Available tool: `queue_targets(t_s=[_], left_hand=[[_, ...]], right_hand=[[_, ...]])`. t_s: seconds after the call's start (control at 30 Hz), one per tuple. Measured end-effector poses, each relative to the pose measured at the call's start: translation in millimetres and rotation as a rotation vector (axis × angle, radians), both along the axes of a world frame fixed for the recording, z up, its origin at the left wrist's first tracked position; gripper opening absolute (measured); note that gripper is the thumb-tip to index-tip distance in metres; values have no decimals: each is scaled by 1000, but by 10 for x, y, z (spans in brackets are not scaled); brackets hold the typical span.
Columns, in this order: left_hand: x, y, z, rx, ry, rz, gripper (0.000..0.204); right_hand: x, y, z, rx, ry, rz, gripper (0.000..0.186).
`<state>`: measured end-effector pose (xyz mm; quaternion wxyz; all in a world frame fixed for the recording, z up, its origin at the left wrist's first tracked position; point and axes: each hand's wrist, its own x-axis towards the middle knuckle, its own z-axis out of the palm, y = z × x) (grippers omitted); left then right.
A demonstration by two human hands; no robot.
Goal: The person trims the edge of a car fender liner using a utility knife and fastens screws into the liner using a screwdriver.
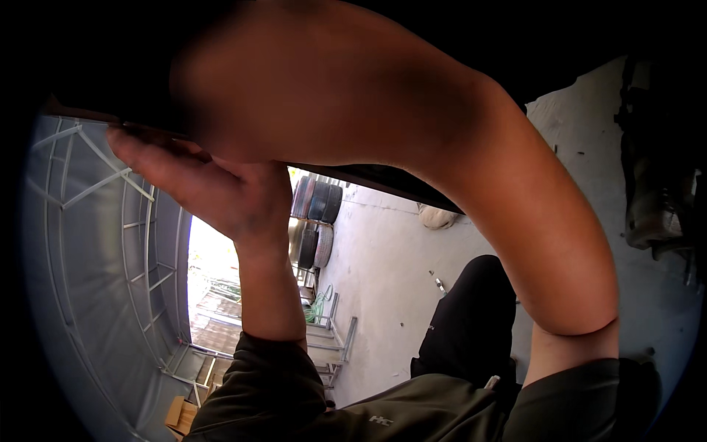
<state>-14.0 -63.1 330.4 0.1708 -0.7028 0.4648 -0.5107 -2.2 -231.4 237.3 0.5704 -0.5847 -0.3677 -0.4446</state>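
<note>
Both my arms are raised toward a large dark object overhead, its kind lost in shadow; a dark lower edge [368, 178] of it shows behind my right arm. My left hand [193, 180] is lifted against its underside at the left, palm upward and fingers stretched out, though some fingertips are hidden. Bent at the elbow, my right forearm crosses close in front of the view. My right hand [228, 88] is a blurred dark shape at the upper left, above the left one. Its fingers, and anything they touch, cannot be made out.
Stacked tyres [322, 202] stand beside a bright opening. Near them are a metal frame [339, 346] and a green hose [320, 303]. A grey sheet wall on metal bars [147, 243] rises at left, a cardboard box [180, 414] below. A pale bundle [437, 216] lies on the concrete floor [375, 258].
</note>
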Motion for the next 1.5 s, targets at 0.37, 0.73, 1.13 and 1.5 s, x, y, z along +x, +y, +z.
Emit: queue_targets(t_s=[0.37, 0.73, 1.13, 1.5], left_hand=[[18, 51, -28, -97, 24, -41, 100], [-3, 108, -5, -85, 10, -17, 121], [227, 387, 280, 220, -66, -4, 137], [363, 378, 242, 175, -80, -59, 162]], right_hand=[[288, 748, 40, 687, -138, -129, 33], [214, 862, 193, 626, -159, -345, 41], [138, 527, 115, 429, -183, -254, 58], [-49, 465, 168, 323, -74, -438, 65]])
